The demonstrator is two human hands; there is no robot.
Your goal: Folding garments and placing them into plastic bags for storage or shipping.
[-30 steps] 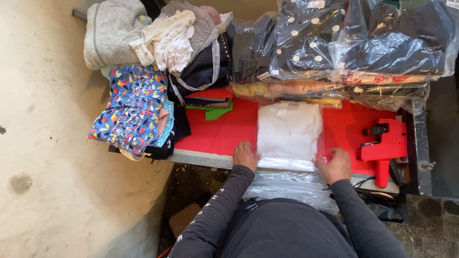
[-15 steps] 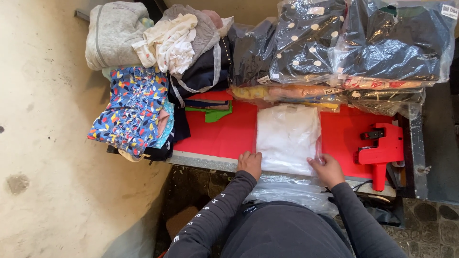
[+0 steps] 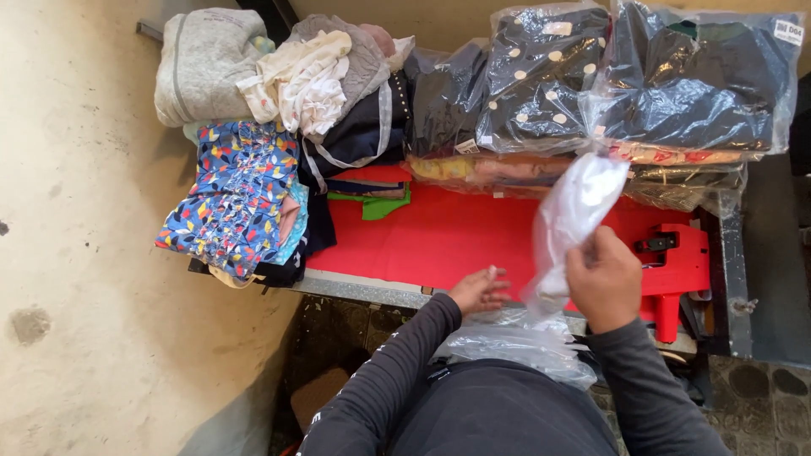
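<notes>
Right hand (image 3: 605, 283): fingers closed around the lower part of a clear plastic bag holding a folded white garment (image 3: 574, 215). The bag is lifted off the red table surface (image 3: 431, 241) and stands tilted, its top end up against the front of the bagged stacks at the back. The garment fills the upper part of the bag; the lower part is bunched in the grip.

Left hand (image 3: 478, 291): resting at the near edge of the table, fingers loosely curled and partly spread, holding nothing. It lies just beside the lower end of the lifted bag; contact with it cannot be confirmed.

Below both hands, against the person's body, a heap of crumpled clear plastic bags (image 3: 507, 346) hangs at the table edge; contents, if any, cannot be made out.

Right of the right hand, a red tape dispenser or similar tool (image 3: 676, 262) sits on the table.

Back of table, right: stacked clear bags, each holding a folded dark garment, one with pale buttons (image 3: 541, 84), another larger and navy (image 3: 701, 84). Beneath them, flatter bags with orange and patterned contents (image 3: 490, 169).

Left side: unbagged clothing, a colourful printed piece (image 3: 236, 194) hanging over the edge, a grey garment (image 3: 198, 63), and cream and dark pieces (image 3: 312, 80) piled loosely.
</notes>
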